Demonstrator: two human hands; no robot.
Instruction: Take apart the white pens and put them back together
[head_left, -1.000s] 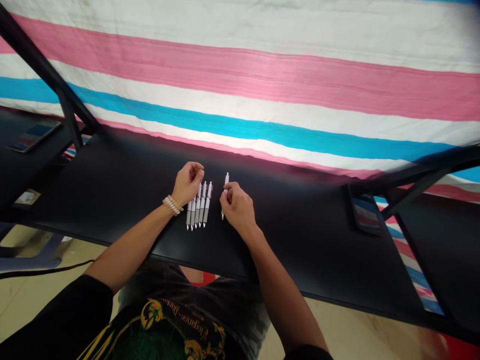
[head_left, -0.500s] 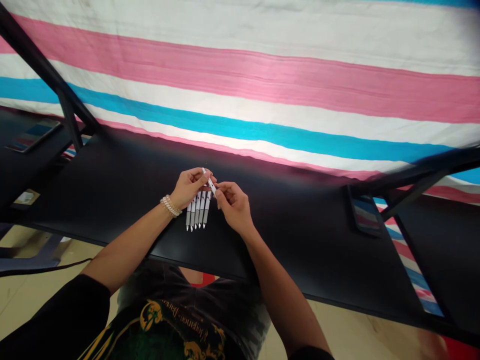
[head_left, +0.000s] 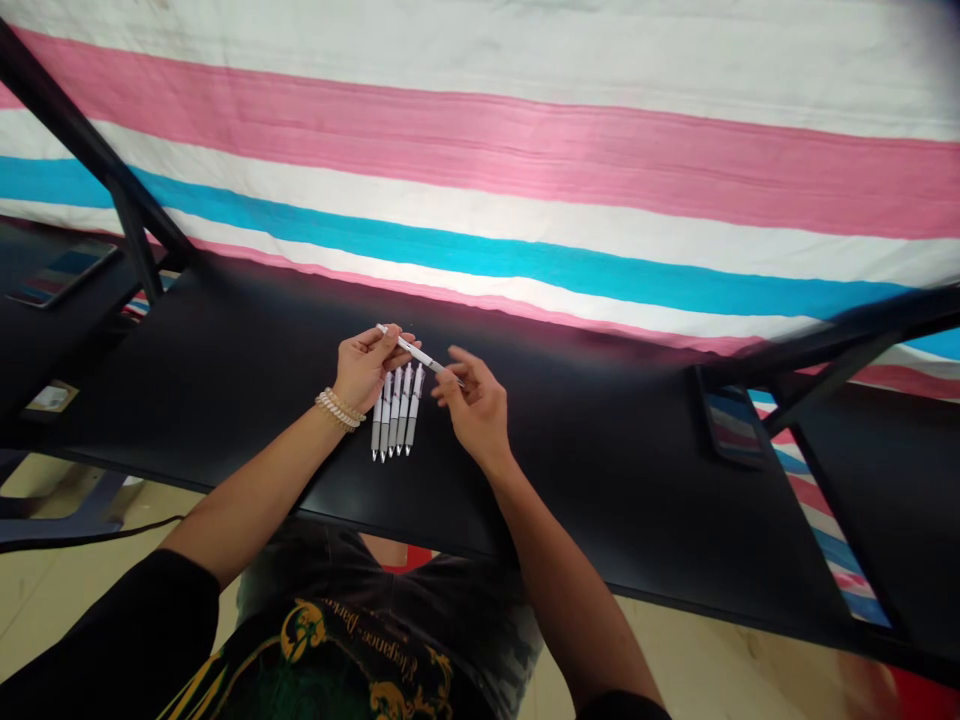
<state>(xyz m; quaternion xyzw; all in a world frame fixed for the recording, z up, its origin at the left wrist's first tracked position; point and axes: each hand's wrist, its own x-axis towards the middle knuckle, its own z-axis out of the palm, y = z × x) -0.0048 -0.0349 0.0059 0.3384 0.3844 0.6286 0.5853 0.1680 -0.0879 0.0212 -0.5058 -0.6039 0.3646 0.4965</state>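
A white pen (head_left: pixel 417 354) is held crosswise above the black table (head_left: pixel 225 380), tilted down to the right. My left hand (head_left: pixel 365 365), with a beaded bracelet at the wrist, pinches its upper left end. My right hand (head_left: pixel 472 405) pinches the lower right end with thumb and forefinger, the other fingers spread. Just below lies a tight row of several white pens (head_left: pixel 395 412), side by side, tips toward me.
A pink, blue and white striped cloth (head_left: pixel 525 180) hangs behind the table. Black metal frame bars (head_left: pixel 97 165) slant at left and right. A phone (head_left: pixel 729 425) lies at the right, another (head_left: pixel 56 272) on the far left table.
My right hand lifted a lone pen off the table to the right of the row and brought it left. My left hand took its other end, and the pen now lies crosswise over the row.
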